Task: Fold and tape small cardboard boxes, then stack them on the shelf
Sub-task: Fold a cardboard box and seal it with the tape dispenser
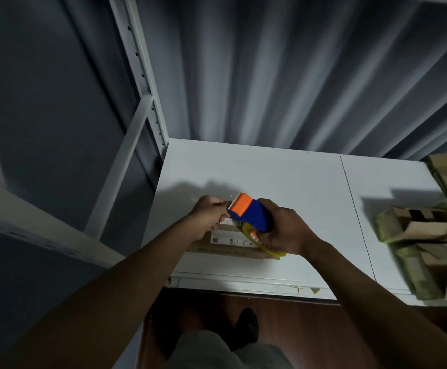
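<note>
A small cardboard box (227,242) with white labels lies on the white shelf board (283,177), near its front edge. My right hand (287,230) grips a blue and orange tape dispenser (249,213) with a yellowish tape roll, held just above the box. My left hand (209,215) is closed at the dispenser's toothed orange front end, fingers pinched there; whether it holds the tape end is too small to tell. Most of the box is hidden under both hands.
A pile of flat and half-folded cardboard boxes (430,230) lies on the shelf at the right. A white metal shelf upright (142,75) rises at the left, a grey curtain behind. My shoe and a wooden floor show below the shelf edge.
</note>
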